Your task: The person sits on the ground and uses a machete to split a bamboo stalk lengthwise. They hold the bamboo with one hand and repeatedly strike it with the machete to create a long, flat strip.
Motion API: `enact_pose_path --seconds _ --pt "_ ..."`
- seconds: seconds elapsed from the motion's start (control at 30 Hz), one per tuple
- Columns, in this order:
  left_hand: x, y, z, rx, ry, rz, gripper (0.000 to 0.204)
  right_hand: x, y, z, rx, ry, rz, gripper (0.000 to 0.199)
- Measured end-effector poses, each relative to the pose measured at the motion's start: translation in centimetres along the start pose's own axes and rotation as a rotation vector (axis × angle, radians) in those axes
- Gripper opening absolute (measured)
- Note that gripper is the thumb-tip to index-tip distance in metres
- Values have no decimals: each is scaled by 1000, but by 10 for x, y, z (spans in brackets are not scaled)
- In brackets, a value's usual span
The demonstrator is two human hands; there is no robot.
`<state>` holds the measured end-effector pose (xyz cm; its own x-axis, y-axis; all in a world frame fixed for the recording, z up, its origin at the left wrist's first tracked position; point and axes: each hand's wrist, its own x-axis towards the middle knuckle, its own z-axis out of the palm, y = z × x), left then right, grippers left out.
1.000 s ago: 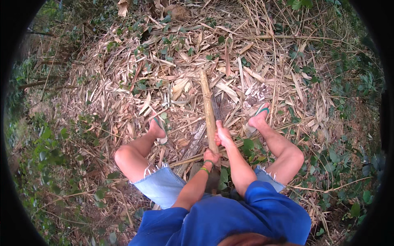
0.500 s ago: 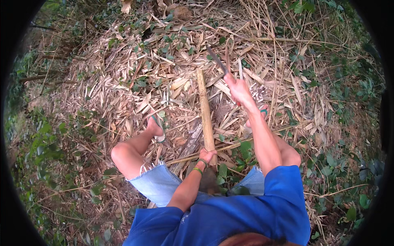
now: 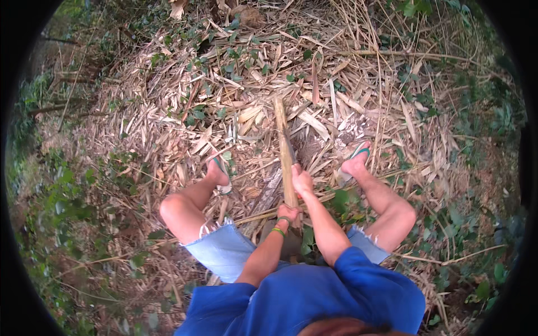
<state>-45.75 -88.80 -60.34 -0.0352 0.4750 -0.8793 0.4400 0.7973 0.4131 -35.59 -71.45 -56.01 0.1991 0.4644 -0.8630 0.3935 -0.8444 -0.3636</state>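
Note:
A peeled, yellowish wooden stick (image 3: 284, 148) points away from me between my legs. My left hand (image 3: 288, 213) is closed around its near end, with bands on that wrist. Close beyond it, my right hand (image 3: 302, 181) grips a machete, whose dark blade (image 3: 292, 152) lies along the right side of the stick. The stick and my right hand hide most of the blade. A bit of red shows at the handle by my right palm.
Wood shavings and dry leaves (image 3: 162, 120) cover the ground. A dark weathered log (image 3: 270, 187) lies beneath the stick. My sandalled feet (image 3: 220, 171) stand on either side. A thin cane (image 3: 255, 217) crosses near my hands, and leafy plants (image 3: 61, 190) grow around the edges.
My right hand has come down and toward me with the machete, from raised at the far right to beside the stick. My left hand keeps its hold; the stick has shifted slightly right.

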Motion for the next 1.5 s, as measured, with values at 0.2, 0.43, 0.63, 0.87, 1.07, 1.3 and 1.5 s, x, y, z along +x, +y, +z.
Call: enact_pose_path --seconds 0.2,0.43,0.63,0.87,1.07,1.3,1.5 --pt "-79 62 -17 124 86 -168 75 -24 -25 -37 92 76 -162 53" --pt "-53 91 -54 121 8 -191 62 -165 -220 -194 -134 241 -608 69" --pt "-16 77 -42 256 49 -133 68 -287 -312 -229 748 453 -1542 32" --pt "-25 70 -41 326 77 -101 64 -49 -53 -42 485 387 -366 39" --pt "-15 56 -34 111 -55 -114 62 -22 -9 -62 421 -231 60 57" --pt "-47 41 -51 155 -130 -131 70 -101 -180 -210 -599 298 -476 62" --pt "-20 33 -37 61 -105 -115 62 -273 -297 -259 516 492 -1504 38"
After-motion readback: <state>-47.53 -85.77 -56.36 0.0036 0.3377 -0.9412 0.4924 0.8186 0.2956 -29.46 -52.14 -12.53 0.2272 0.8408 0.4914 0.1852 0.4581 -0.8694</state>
